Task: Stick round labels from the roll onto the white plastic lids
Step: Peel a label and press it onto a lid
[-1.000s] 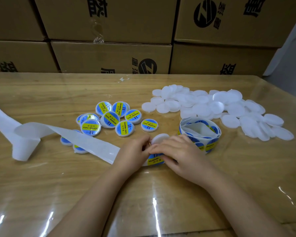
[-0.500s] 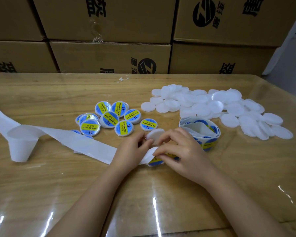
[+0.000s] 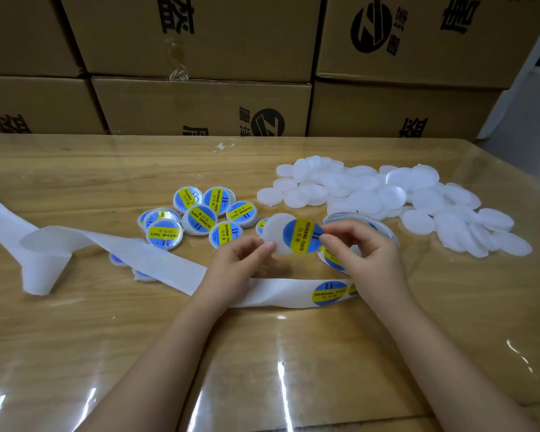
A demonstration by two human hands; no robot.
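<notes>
Lid pinched in left hand; label in right hand.

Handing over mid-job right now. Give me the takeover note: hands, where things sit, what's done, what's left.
Left hand: pinches a white lid by its edge.
Right hand: pinches a peeled label that overlaps the lid's right side, not yet centred.
Roll sits behind the right hand. The backing strip trails left and carries the next label.
Done: labelled lids clustered left of centre.
Left: seat this label, then work through the blank lids.
</notes>
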